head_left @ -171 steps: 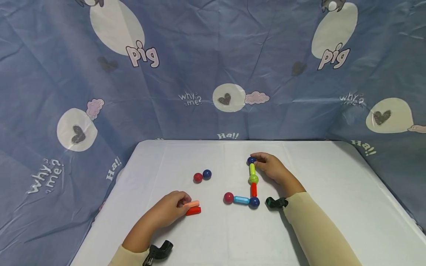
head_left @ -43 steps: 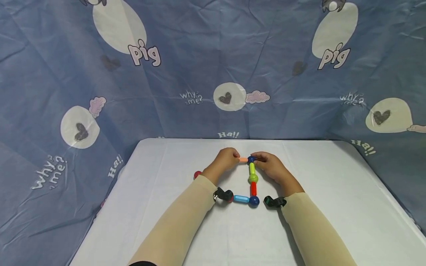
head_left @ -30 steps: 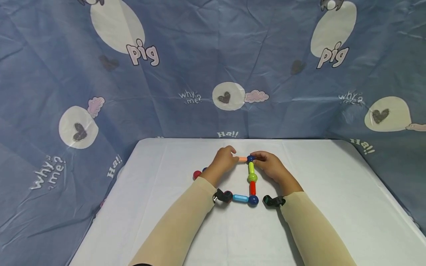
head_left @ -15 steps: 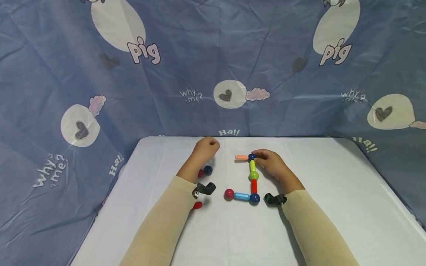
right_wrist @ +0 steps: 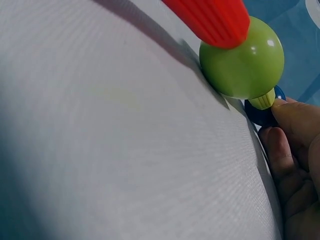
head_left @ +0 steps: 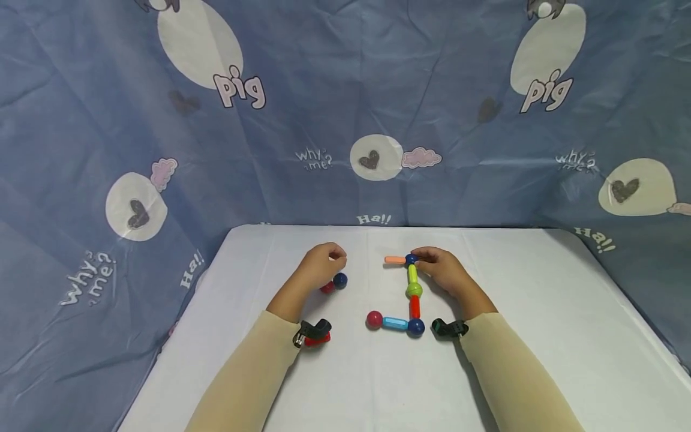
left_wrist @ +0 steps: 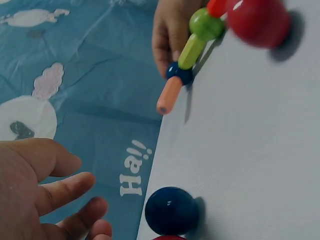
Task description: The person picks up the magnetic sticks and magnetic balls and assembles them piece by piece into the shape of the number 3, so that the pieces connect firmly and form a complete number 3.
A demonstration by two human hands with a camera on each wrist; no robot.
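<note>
With thumb and fingers, my right hand (head_left: 439, 273) pinches the far blue ball (head_left: 411, 259) of a chain of balls and rods. An orange rod (head_left: 394, 260) sticks out leftward from that ball. Toward me run a yellow-green rod (head_left: 412, 274), a green ball (head_left: 414, 290), a red rod (head_left: 414, 307) and a second blue ball (head_left: 415, 327). From there a light-blue rod (head_left: 395, 324) leads left to a red ball (head_left: 374, 320). My left hand (head_left: 315, 267), empty with loosely bent fingers, hovers by a loose blue ball (left_wrist: 171, 211) and a loose red ball (head_left: 327, 288).
A loose red rod (head_left: 318, 340) lies partly hidden under the left wrist camera (head_left: 315, 330). White cloth covers the table (head_left: 372, 384), and a blue printed curtain (head_left: 302, 198) hangs behind its far edge.
My left hand carried the orange rod from the left to the far blue ball, let go of it there, then drew back left to the loose balls. The right hand kept its pinch.
</note>
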